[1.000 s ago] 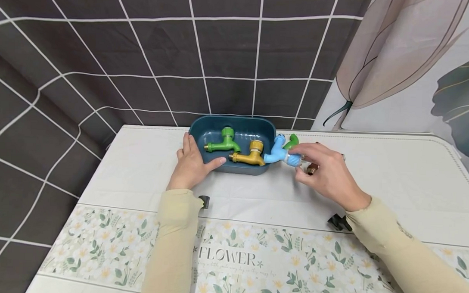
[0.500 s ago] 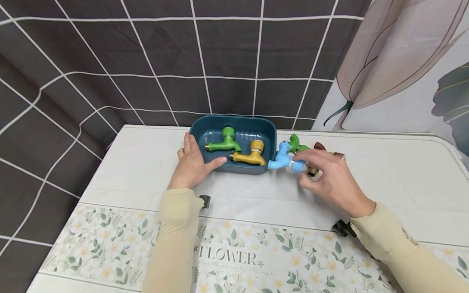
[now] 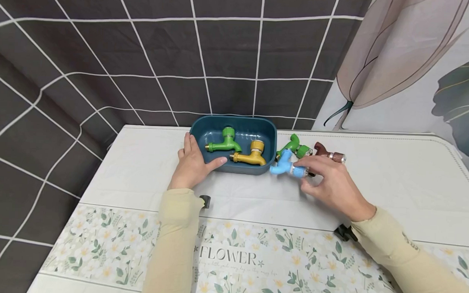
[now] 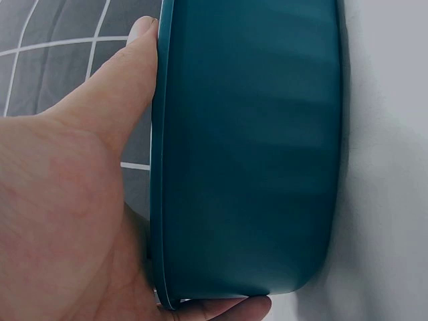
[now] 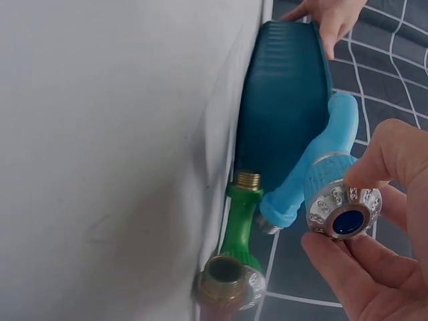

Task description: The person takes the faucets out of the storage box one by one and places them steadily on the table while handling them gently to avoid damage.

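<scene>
My right hand [image 3: 334, 180] pinches a light blue tap [image 3: 283, 164] by its ribbed, silver-capped knob, just right of the dark teal basin [image 3: 239, 169]. In the right wrist view the blue tap [image 5: 311, 167] is held above the table, its spout in front of the basin's end wall. My left hand [image 3: 191, 166] rests on the basin's left front corner, its fingers straight along the left side and the thumb [image 4: 117, 83] along the front rim. Inside the basin lie a green tap [image 3: 227, 143] and a golden-yellow tap [image 3: 253, 155].
Beside the basin, under and behind my right hand, lie another green tap [image 3: 292, 143] and a brown tap [image 3: 322, 150]. Two black clips [image 3: 345, 232] sit near my forearms on the flower-print tablecloth [image 3: 253, 276]. A dark checked curtain [image 3: 233, 56] hangs behind the table.
My right hand has drawn the blue tap from the basin's right rim rightward and toward me. More of the loose green and brown taps shows. The left hand and basin have barely moved.
</scene>
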Demonstrator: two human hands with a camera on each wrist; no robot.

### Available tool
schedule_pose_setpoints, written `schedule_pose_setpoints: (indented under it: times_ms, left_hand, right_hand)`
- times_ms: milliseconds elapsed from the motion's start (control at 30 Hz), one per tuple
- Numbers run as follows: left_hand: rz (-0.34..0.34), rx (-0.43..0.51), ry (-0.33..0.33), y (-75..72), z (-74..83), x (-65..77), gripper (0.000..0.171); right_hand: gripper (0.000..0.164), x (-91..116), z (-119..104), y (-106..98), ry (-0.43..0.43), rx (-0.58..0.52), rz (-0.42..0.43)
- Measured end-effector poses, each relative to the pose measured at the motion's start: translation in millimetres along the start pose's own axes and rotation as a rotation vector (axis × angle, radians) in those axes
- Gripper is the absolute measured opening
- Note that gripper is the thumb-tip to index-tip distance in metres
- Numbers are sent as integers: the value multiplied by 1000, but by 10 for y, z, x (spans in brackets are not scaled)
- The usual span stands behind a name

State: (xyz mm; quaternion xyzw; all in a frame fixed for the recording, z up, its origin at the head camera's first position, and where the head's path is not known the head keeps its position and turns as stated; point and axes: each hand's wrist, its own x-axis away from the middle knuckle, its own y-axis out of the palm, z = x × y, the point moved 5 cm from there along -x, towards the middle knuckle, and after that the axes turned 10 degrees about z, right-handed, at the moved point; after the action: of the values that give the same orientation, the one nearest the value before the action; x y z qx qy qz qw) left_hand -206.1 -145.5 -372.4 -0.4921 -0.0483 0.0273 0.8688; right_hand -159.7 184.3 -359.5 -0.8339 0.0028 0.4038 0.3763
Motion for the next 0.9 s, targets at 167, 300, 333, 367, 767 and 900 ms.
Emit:
schedule_pose_setpoints:
  times_ms: [167, 300, 333, 367, 767, 900]
  left_hand:
    - [-4, 2, -4, -1, -1, -3, 122]
    - [-3, 3, -4, -4, -1, -2, 122]
    - [-3, 0, -4, -2, -3, -3, 122]
    - [-3, 0, -3, -3, -2, -3, 122]
    - [-8, 5, -7, -10, 5, 8, 122]
    - [-8, 4, -6, -13, 12, 7, 122]
  right_hand:
    - [35, 44, 21, 10, 12, 11, -16]
    - [36, 61, 30, 14, 26, 12, -26]
    - [36, 64, 32, 14, 28, 11, -27]
    - [36, 65, 33, 14, 29, 10, -28]
    - [34, 95, 33, 25, 50, 29, -56]
    - [34, 91, 30, 33, 60, 30, -77]
